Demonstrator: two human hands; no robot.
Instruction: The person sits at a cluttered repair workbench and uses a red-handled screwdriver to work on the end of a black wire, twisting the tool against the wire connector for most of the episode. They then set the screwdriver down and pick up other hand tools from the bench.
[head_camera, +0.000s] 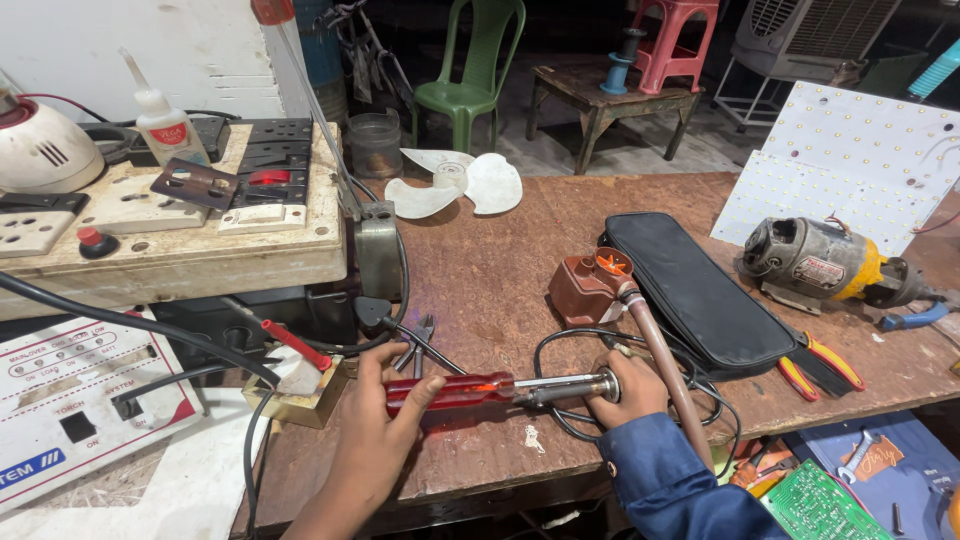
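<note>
A soldering iron with a translucent red handle (455, 391) lies level just above the brown workbench (500, 260) near its front edge. My left hand (385, 425) wraps the handle's left end. My right hand (628, 388), in a blue sleeve, closes around the metal barrel's tip end (570, 386). A black cord (548, 352) loops on the bench behind the barrel. A brownish tube (665, 355) runs from a small rust-red block (585, 290) down past my right wrist.
A black zip pouch (690, 290), red-and-yellow pliers (822, 364), a worn motor (812, 258) and a white LED panel (860, 160) lie to the right. A switchboard box (170, 215), a glue bottle (168, 125) and a white fan blade (455, 185) are left and behind.
</note>
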